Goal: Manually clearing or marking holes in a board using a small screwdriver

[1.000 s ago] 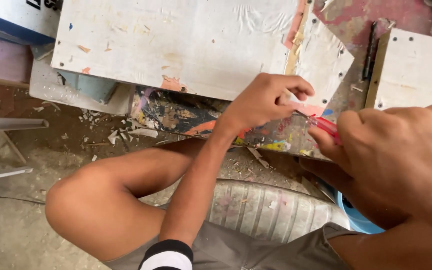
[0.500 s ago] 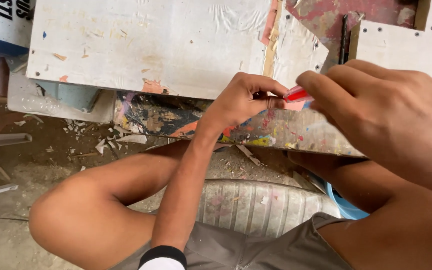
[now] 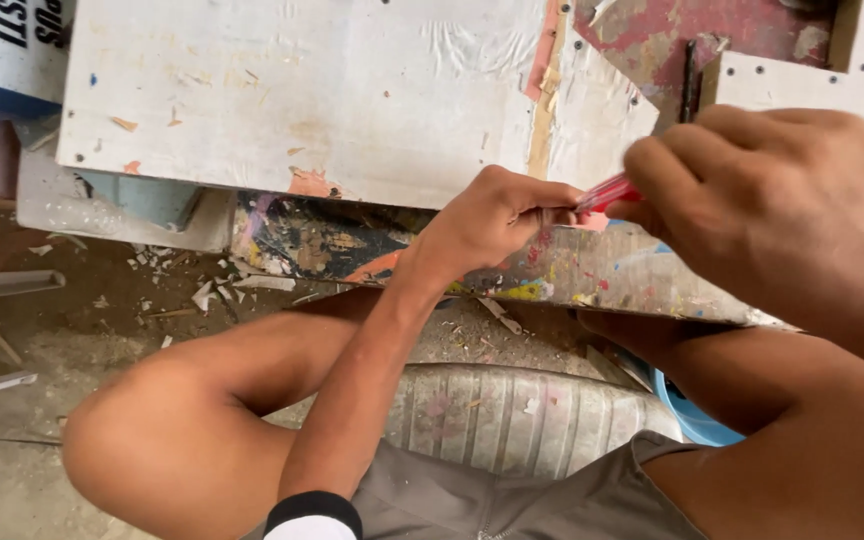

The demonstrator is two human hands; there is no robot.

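The slim red plastic tool (image 3: 607, 190), pen-like, sat right at the near edge of the big scuffed white board (image 3: 302, 90), caught between both hands. The left hand (image 3: 492, 220) was curled nearly shut, fingertips pinched on the tool's tip end and knuckles resting against the board's edge. The right hand (image 3: 782, 200) was closed in a fist around the other end, looming large and blurred, close to the camera, so most of the tool was hidden under it; I couldn't tell what kind of tip it had.

Under the white board lay a paint-splattered board (image 3: 352, 245), streaked dark, orange and yellow, its edge running beneath both hands. Beyond them, a smaller white panel (image 3: 782, 85) with screw heads leaned at the upper right, against a worn red surface (image 3: 672, 30).

The person was seated low, bare left knee (image 3: 142, 440) pushed forward, the left forearm crossing over it. Wood chips and white flakes (image 3: 202, 290) littered the dirt floor just left of the boards. A ribbed grey seat (image 3: 512, 420) showed between the legs, a blue plastic rim (image 3: 697, 420) just beside it.
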